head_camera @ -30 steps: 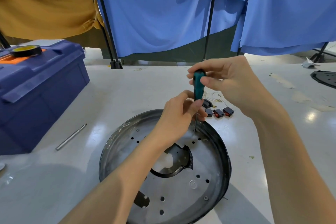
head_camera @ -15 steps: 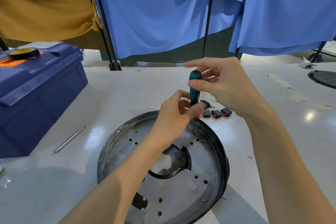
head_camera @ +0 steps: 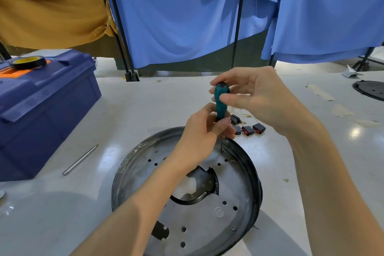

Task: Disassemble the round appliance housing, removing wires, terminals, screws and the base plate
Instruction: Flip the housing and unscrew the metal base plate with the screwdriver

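Round housing lay flat on tabletop | screwdriver upright, tip on screw by housing's far rim | left hand pinched its lower handle | right hand pinched handle top | switches just beyond housing

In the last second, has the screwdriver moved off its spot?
No. The screwdriver keeps its tip at the same spot by the far rim of the housing, just as close to the switches.
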Motion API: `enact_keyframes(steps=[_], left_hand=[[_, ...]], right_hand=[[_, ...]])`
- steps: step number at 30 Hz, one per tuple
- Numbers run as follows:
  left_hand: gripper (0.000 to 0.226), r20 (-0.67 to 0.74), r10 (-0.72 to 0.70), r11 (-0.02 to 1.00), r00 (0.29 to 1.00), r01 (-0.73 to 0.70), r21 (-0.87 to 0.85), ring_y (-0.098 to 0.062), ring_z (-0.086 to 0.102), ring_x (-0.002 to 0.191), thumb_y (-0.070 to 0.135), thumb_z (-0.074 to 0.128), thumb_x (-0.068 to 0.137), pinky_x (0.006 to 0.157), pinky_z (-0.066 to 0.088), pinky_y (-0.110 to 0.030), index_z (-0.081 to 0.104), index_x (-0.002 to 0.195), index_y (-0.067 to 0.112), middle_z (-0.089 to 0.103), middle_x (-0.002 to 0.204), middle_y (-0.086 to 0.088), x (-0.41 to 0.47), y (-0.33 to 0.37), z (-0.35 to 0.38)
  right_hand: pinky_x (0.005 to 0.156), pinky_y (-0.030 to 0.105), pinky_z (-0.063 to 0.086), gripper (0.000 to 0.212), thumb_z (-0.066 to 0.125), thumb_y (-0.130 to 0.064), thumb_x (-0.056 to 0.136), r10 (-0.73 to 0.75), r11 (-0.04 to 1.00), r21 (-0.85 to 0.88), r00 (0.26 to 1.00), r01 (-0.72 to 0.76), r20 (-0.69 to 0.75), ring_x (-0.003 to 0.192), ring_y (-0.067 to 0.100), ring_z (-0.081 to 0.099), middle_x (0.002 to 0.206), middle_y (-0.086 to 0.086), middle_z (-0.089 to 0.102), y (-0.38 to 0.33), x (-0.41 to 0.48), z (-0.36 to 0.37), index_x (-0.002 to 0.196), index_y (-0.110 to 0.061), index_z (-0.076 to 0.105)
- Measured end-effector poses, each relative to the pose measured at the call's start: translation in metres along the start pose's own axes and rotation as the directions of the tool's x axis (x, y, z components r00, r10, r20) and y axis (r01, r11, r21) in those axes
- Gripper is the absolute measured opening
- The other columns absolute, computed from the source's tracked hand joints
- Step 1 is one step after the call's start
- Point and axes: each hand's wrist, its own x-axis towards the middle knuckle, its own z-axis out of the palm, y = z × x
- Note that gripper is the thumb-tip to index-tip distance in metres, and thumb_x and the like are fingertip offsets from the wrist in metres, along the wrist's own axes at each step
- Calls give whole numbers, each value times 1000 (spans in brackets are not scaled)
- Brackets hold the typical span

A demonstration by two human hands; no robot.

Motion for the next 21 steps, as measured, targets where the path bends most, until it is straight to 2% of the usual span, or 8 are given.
enact_keyframes(steps=[3,5,8,10,13,16,18,21], left_hand=[[15,-35,-19,1000,999,20,17,-18,72,75,21,63,91,81,57,-32,53,102,18,73,81,-7,-1,1,1],[16,-9,-7,1000,1000,7,14,-19,72,76,22,58,93,81,57,-31,54,108,16,74,84,-7,-1,2,1],[15,18,-18,1000,1000,18,-1,-24,71,81,14,47,99,81,57,-33,56,111,11,73,89,-9,-1,2,0],[13,-9,-35,999,999,35,8,-23,71,79,15,53,96,83,57,-36,57,105,7,73,87,-10,-1,1,0],[28,-62,-56,998,997,58,26,-21,72,75,26,66,87,85,56,-42,54,105,8,73,84,-8,-1,2,-1],[20,-8,-25,999,1000,25,42,-20,72,77,21,57,94,81,57,-34,56,112,13,73,90,-7,-2,3,-3],[16,13,-20,1000,1000,20,6,-22,72,80,14,49,98,77,57,-29,58,112,13,72,91,-9,-1,3,-4],[10,-13,-44,999,999,45,18,-21,71,81,15,53,97,82,57,-35,60,102,11,73,84,-8,0,3,-5]], right_hand=[[82,27,56,20,78,-31,76,-24,996,-89,998,19,-59,91,8,64,96,-9,67,-1,1,6,95,-26,73],[81,27,57,19,77,-20,79,-60,996,-77,991,51,-122,87,10,66,92,-5,69,-2,2,6,97,-21,75],[85,24,56,30,68,2,82,-50,998,30,995,53,-91,89,8,70,92,-4,74,0,0,-2,104,-17,74],[86,21,55,24,68,-4,84,-51,998,25,998,53,-46,93,4,68,93,-11,74,1,-1,-3,101,-21,74],[81,22,53,17,76,-31,79,-28,998,-54,999,26,-35,93,2,64,97,-15,67,2,0,3,95,-36,73],[78,24,58,28,75,-15,81,-35,999,-34,994,32,-106,85,6,67,90,-8,70,2,3,4,106,-27,71],[79,21,57,30,67,-1,85,-12,998,60,998,16,-62,87,7,70,93,-5,74,1,2,1,108,-19,70],[78,14,52,18,70,-20,86,-24,1000,-9,1000,24,-7,93,0,67,96,-13,72,2,1,2,102,-27,71]])
